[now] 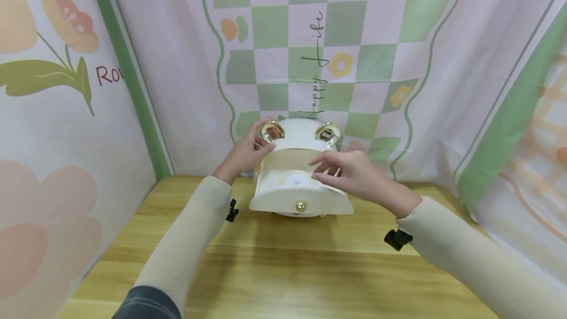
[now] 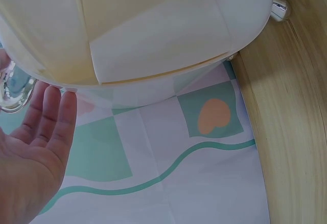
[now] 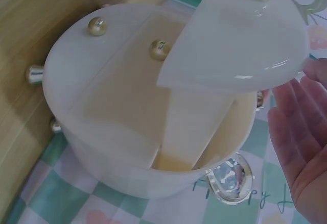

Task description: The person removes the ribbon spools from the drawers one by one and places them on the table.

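A glossy white rounded box (image 1: 299, 132) with two gold-rimmed, ear-like rings stands on the table, its upper drawer (image 1: 301, 200) tilted out at the front with a gold knob. At the box's left side, my left hand (image 1: 245, 154) has its fingertips by the left ring; in the left wrist view the fingers (image 2: 48, 117) reach the box's edge, and contact is unclear. My right hand (image 1: 354, 174) is over the drawer's right side, fingers bent loosely and thumb apart, holding nothing visible. The right wrist view shows its fingers (image 3: 299, 117) beside the drawer front (image 3: 240, 45).
Below the raised drawer front, the right wrist view shows another front panel (image 3: 122, 76) with gold knobs. The wooden table (image 1: 283, 270) extends toward me. A checked cloth (image 1: 305, 63) hangs close behind the box, with printed cloth (image 1: 57, 161) at the left.
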Motion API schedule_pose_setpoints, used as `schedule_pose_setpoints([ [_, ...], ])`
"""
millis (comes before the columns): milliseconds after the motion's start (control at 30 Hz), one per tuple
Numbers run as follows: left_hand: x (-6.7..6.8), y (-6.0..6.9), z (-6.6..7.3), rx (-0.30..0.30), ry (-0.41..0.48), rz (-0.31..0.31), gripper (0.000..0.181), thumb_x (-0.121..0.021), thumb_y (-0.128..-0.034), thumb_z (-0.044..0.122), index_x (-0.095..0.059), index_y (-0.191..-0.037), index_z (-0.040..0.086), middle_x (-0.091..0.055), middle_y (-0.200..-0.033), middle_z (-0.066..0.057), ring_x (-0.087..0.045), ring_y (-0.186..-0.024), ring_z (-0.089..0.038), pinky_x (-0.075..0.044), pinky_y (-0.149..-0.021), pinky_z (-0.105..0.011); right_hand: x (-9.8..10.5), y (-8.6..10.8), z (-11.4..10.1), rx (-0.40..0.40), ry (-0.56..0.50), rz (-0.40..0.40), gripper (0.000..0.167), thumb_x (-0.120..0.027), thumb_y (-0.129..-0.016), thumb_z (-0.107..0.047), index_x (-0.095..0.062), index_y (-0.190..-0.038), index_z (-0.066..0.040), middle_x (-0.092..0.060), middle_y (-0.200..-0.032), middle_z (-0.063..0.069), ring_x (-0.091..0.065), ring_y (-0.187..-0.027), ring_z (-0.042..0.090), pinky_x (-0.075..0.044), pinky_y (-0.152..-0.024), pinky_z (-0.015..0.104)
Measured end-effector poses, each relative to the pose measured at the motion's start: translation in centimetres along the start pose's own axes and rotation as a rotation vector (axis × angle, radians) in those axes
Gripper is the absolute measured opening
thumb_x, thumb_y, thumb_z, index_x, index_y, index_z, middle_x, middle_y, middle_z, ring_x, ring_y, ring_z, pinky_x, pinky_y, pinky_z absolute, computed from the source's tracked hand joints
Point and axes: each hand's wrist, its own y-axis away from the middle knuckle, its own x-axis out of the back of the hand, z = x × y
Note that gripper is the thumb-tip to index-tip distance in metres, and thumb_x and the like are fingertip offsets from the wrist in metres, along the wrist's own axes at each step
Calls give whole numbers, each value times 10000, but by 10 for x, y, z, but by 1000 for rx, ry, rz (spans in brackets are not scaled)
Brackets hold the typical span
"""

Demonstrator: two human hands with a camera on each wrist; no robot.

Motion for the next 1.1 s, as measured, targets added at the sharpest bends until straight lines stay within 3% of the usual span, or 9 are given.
schedule_pose_setpoints([
  [233, 0, 0, 0, -8, 6, -1, 705, -648, -995, 310, -243, -1571, 357, -644, -1041, -72, -620, -936, -228, -544, -808, -394, -5, -13, 8, -117, -72, -170, 336, -769, -910, -272, -695, -1189, -99, -730, -1072, 26, -691, -924, 125, -576, -802, 402],
  [533, 0, 0, -1, -8, -1, 0, 705, -642, -998, 318, -235, -1572, 359, -643, -1048, -70, -623, -935, -231, -546, -802, -398, -13, -24, 19, -90, -50, -324, 418, -715, -943, -156, -618, -1330, -30, -636, -1303, 92, -623, -1156, 306, -516, -928, 506],
  [833, 0, 1, 1, -1, -3, 6, 702, -644, -997, 315, -238, -1567, 374, -642, -1046, -74, -624, -938, -231, -546, -808, -392, -16, -30, 28, -174, -190, -476, 518, -674, -947, -102, -520, -1434, -23, -520, -1435, 148, -522, -1279, 362, -458, -1000, 551],
  [1100, -1, 0, 0, 1, -8, 10, 706, -652, -992, 319, -240, -1560, 394, -644, -1040, -69, -625, -941, -221, -546, -818, -381, -19, -35, 34, -165, -217, -565, 607, -712, -904, -121, -492, -1461, -19, -503, -1468, 124, -451, -1353, 317, -384, -1085, 514],
])
